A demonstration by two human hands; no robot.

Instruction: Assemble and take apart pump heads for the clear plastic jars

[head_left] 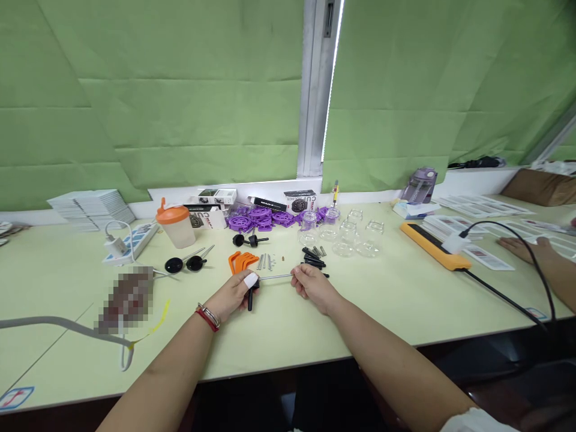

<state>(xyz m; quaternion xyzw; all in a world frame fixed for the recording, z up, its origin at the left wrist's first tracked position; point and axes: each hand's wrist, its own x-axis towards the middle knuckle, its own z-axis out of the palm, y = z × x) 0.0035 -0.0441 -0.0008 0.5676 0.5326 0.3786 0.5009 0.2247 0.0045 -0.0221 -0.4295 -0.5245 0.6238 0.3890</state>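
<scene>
While we are reaching across the near edge of the worktop (315, 339), we are holding a thin metal rod (275, 277) level just above it. Our left hand (234, 294) is gripping its black handle (251, 301) with closed fingers, and our right hand (312, 287) is pinching the other end. Just beyond, orange brackets (243, 261) and black pieces (314, 257) are lying. Farther back, glass jars (355, 237) and purple parts (258, 219) are sitting.

on the counter (405, 312): purple plastic parts (261, 219), clear glass jars (348, 237), an orange-lidded shaker cup (176, 225), a yellow power strip (434, 246) (cable plugged in).
</scene>
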